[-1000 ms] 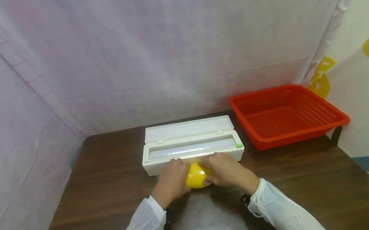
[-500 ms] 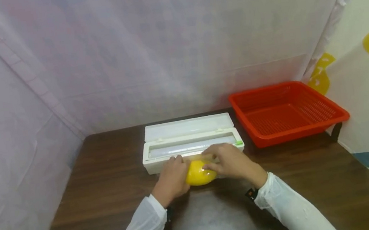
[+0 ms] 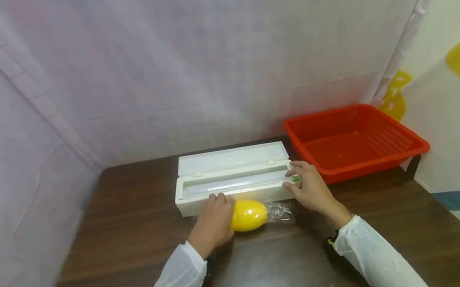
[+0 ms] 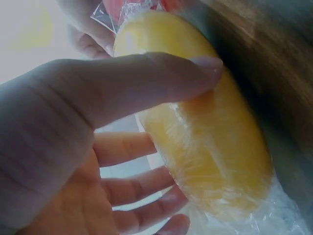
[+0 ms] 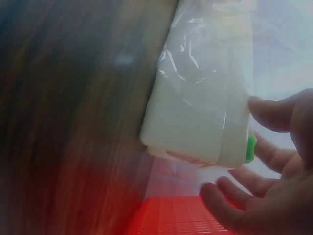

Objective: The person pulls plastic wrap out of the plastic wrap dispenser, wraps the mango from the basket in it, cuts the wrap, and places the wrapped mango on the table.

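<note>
My left hand (image 3: 212, 222) holds a smooth yellow oblong fruit (image 3: 248, 215) with the thumb across it and the fingers along its far side. Clear cling film (image 4: 283, 210) is wrapped over the fruit, and a loose crumpled end sticks out to the right in the head view. Just behind lies a white cling film dispenser (image 3: 194, 207) with its lid (image 3: 231, 158) tipped back and a roll inside. My right hand (image 3: 315, 189) is at the dispenser's right end, thumb at its front edge and fingers loosely spread around the green slide cutter (image 5: 251, 148).
A red plastic basket (image 3: 318, 173) with perforated sides stands at the back right, close beside the dispenser. The brown wooden table (image 3: 131, 249) backs onto a pale sheet (image 3: 220, 59), and sheets also hang at both sides.
My right hand has let go of the fruit and moved right and back to the dispenser's green cutter, uncovering the film end. The left hand keeps its hold on the fruit.
</note>
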